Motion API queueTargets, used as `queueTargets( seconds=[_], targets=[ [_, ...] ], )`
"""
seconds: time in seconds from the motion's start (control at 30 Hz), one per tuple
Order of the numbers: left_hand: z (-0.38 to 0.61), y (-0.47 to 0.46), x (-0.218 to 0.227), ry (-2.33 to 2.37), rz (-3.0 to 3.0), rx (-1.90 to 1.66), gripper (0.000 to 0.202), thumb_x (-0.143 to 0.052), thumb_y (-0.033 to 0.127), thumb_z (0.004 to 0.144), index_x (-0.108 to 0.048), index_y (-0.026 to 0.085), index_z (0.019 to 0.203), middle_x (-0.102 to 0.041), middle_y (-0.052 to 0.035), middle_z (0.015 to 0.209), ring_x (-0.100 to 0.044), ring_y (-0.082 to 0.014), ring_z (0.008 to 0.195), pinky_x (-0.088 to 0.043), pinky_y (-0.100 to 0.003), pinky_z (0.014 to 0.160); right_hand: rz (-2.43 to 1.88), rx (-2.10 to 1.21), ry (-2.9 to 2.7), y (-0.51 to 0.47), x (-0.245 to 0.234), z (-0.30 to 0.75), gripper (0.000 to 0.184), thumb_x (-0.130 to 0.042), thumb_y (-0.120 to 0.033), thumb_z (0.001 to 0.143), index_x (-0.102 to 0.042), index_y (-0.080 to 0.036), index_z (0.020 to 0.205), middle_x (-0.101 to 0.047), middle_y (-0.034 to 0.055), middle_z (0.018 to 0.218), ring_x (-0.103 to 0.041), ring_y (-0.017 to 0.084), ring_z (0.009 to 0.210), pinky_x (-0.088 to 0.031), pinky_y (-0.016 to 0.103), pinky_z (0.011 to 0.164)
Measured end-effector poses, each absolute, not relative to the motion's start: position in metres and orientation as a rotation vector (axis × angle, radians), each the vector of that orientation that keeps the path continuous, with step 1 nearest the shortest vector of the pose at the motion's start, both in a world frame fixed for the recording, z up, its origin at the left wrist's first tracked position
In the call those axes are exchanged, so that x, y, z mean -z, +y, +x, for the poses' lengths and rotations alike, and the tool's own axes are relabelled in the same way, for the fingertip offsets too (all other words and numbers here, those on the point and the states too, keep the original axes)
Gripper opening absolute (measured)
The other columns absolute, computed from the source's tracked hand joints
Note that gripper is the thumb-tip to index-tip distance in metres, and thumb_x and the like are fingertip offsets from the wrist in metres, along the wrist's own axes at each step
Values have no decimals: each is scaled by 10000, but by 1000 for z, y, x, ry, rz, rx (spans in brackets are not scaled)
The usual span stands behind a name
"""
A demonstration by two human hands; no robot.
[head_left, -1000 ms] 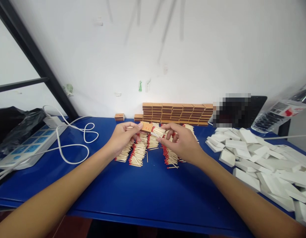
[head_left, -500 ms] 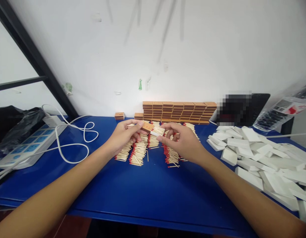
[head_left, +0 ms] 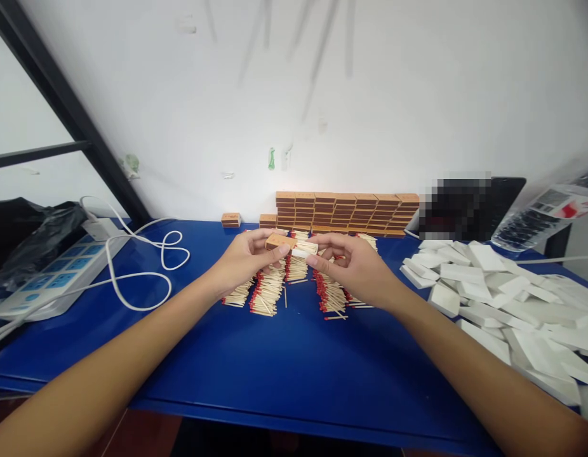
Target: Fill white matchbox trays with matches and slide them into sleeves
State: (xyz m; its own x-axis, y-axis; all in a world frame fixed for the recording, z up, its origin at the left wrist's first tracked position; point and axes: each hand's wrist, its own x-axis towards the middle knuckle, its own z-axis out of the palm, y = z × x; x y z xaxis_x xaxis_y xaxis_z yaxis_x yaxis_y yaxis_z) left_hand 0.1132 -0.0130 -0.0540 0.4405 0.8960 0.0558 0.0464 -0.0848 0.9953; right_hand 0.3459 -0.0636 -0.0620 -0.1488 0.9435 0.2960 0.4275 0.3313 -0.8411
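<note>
Between both hands, above the table, is a matchbox (head_left: pixel 279 241) with an orange-brown sleeve. Its white inner tray (head_left: pixel 304 249), with matches in it, sticks out of the right end of the sleeve. My left hand (head_left: pixel 244 260) is closed around the sleeve, thumb along its near side. My right hand (head_left: pixel 354 266) pinches the outer end of the tray between thumb and fingers. Rows of red-tipped matches (head_left: pixel 268 295) lie on the table below and behind the hands, partly hidden by them.
Stacked matchboxes (head_left: pixel 346 212) line the wall, with a small stack (head_left: pixel 230 219) apart to the left. White empty-looking trays (head_left: pixel 503 298) are heaped at right, near a dark tablet-like device (head_left: pixel 494 206) and a plastic bottle (head_left: pixel 541 219). A power strip (head_left: pixel 60 279) and white cable (head_left: pixel 167 277) lie left.
The matchbox has turned closer to level and shifted slightly left at its sleeve end. My left thumb has moved right along the sleeve. Both hands keep hold.
</note>
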Motion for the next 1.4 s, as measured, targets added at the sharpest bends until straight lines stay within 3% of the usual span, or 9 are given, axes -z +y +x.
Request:
queueTargets(
  seconds=[0.1,0.2,0.37,0.77,1.0,1.2,1.4],
  targets=[
    [113,-14,54,834,1515,-895,415,-881,403,796,-724,187,1113,-759,-62,949,-635,-123,699,-497,-262,642,-1222,-820,-1726,-65,58,346,575,-757,-552,863,-717,-146,1269,-681,40,795,-604,157,653,-503,290,564],
    [113,-14,56,821,1501,-924,436,-883,402,799,-710,171,1126,-754,-55,942,-622,-110,696,-490,-249,637,-1182,-907,-1666,-66,56,345,617,-748,-589,865,-707,-138,1282,-703,51,814,-615,152,641,-525,293,566],
    [114,-14,58,789,1491,-939,409,-889,351,792,-708,174,1114,-769,-65,995,-669,-133,749,-537,-280,701,-1164,-946,-1589,-67,54,343,607,-758,-649,834,-733,-131,1149,-698,41,775,-596,130,569,-534,289,534],
    [120,-15,70,702,1535,-970,463,-902,257,739,-677,179,1136,-790,-81,1100,-753,-205,940,-607,-377,886,-1189,-1109,-1439,-62,70,344,474,-815,-540,829,-731,-160,1101,-665,-3,692,-560,101,537,-462,241,499],
    [120,-16,67,779,1552,-1026,499,-916,300,730,-678,149,1142,-798,-111,1096,-764,-226,943,-611,-376,866,-1079,-1181,-1301,-64,65,339,379,-704,-514,920,-751,-178,1088,-659,35,802,-642,147,686,-534,245,518],
    [122,-19,67,763,1529,-1041,502,-912,292,731,-678,150,1152,-800,-110,1104,-767,-227,965,-616,-377,879,-1114,-1204,-1219,-66,63,337,341,-755,-401,862,-740,-158,1102,-665,29,768,-623,140,636,-514,239,490],
    [123,-18,67,762,1544,-1060,497,-914,311,733,-700,141,1148,-804,-111,1090,-767,-218,938,-611,-365,870,-1107,-1182,-1259,-67,62,338,418,-746,-485,885,-726,-154,1140,-661,29,768,-631,146,657,-533,247,504]
  ],
)
